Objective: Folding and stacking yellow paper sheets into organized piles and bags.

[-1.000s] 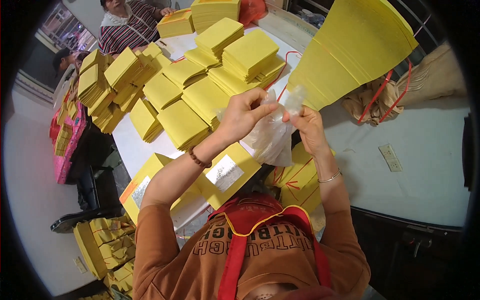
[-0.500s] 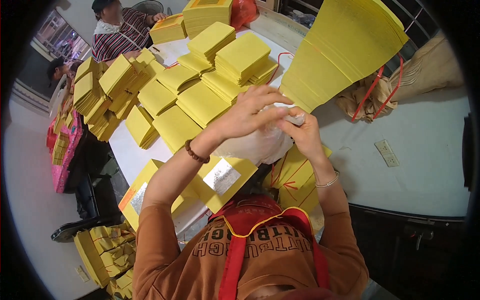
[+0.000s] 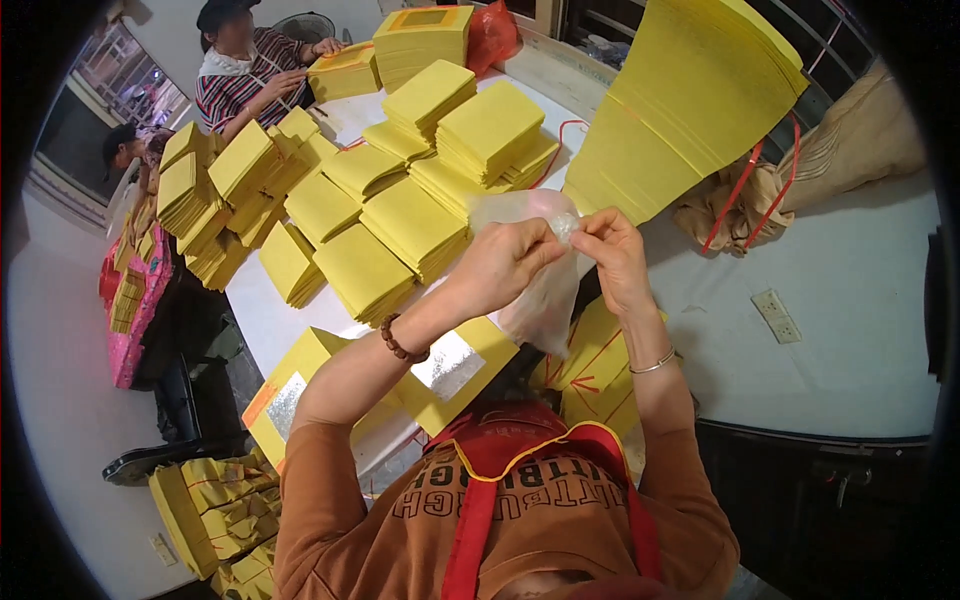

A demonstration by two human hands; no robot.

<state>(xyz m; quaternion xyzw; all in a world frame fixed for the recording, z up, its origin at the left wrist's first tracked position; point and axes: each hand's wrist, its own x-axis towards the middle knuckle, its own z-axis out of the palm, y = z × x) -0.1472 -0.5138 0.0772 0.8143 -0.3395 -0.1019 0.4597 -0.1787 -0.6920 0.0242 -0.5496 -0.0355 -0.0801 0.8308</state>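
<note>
A translucent white plastic bag [image 3: 542, 312] hangs between my two hands, its gathered top bunched into a small knot-like clump. My left hand [image 3: 508, 262], with a brown bead bracelet at the wrist, pinches the left side of that clump. On the clump's other side, my right hand [image 3: 614, 258] grips it between thumb and fingertips; a silver bangle circles that wrist. Something pinkish shows faintly through the bag's upper part; I cannot make out what it is. Below my left forearm lies yellow paper with a silver patch [image 3: 447, 366].
Many folded yellow paper stacks [image 3: 413, 222] cover the white table [image 3: 262, 300]. A tall fanned yellow stack [image 3: 690, 110] rises at the right, near a brown sack [image 3: 850, 150]. A co-worker in a striped top [image 3: 270, 80] sits at the far left, touching a yellow block [image 3: 345, 72].
My hands have drawn slightly apart, and my left hand has come down from over the right one. The bag's top is now twisted into a small clump, and its body hangs differently.
</note>
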